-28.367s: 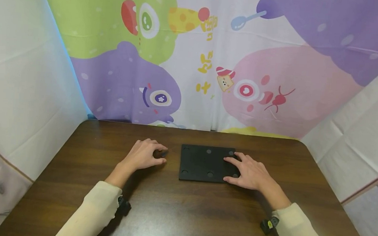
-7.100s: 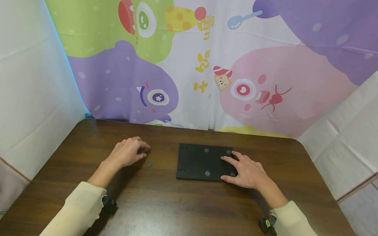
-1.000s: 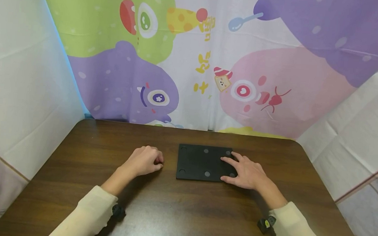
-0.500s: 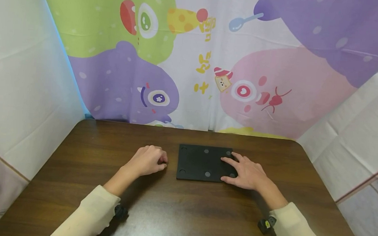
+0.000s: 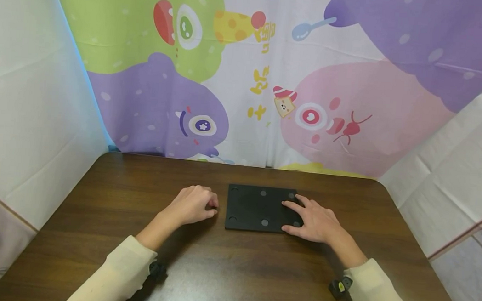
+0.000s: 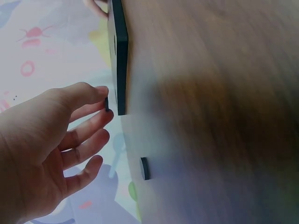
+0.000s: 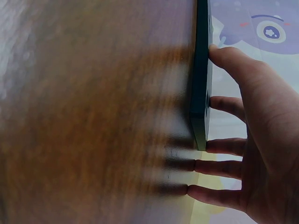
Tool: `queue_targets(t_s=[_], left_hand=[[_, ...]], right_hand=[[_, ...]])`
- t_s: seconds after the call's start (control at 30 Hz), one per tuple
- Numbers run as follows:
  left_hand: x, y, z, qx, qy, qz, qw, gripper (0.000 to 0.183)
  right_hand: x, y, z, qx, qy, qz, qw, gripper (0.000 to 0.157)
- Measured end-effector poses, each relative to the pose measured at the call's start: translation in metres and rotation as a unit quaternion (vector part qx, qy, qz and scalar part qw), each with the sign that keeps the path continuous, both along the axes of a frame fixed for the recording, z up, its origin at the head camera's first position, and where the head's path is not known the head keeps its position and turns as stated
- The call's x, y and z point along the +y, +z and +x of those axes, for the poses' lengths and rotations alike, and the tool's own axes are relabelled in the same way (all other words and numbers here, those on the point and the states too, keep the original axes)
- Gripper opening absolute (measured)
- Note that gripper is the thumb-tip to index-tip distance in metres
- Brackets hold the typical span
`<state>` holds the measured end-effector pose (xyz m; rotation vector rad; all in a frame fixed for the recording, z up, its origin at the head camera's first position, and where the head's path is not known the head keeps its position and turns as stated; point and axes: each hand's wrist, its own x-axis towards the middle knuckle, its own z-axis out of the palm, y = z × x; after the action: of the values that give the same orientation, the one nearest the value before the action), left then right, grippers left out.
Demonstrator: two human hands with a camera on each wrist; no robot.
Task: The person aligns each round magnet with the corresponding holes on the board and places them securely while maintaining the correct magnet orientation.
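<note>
A flat black board (image 5: 258,209) lies on the table, with round spots along its two long edges. The two spots at its left end look like bare recesses; grey discs (image 5: 264,223) fill the middle ones. My left hand (image 5: 194,205), just left of the board, pinches a small dark disc (image 6: 106,103) between thumb and index finger, its other fingers loosely bent. Another dark disc (image 6: 145,168) lies on the table below that hand, hidden in the head view. My right hand (image 5: 317,219) rests spread fingers on the board's right end, partly covering the spots there.
The brown wooden table (image 5: 234,265) has rounded far corners. A curtain with cartoon monsters (image 5: 266,78) hangs behind its far edge, and white cloth walls (image 5: 33,87) stand at both sides.
Over the last second my left hand moves right, towards the board. The board's lower middle spot, bare in the oldest frame, holds a grey disc by 7.1 s ago. My right hand stays put.
</note>
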<state>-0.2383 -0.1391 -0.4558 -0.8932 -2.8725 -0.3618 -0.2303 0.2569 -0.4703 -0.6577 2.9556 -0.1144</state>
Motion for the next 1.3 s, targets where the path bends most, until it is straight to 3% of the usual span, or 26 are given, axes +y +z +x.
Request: queue_targets(t_s=[0.23,1.3], left_hand=[[0.006,0.004,0.002,0.000,-0.005,-0.012,0.9999,0.005],[0.016,0.001,0.001,0.002,-0.024,-0.015,0.9996,0.007]], right_hand=[[0.001,0.000,0.000,0.001,0.001,0.000,1.000,0.083],[0.000,0.001,0.000,-0.003,0.002,0.001,1.000,0.083]])
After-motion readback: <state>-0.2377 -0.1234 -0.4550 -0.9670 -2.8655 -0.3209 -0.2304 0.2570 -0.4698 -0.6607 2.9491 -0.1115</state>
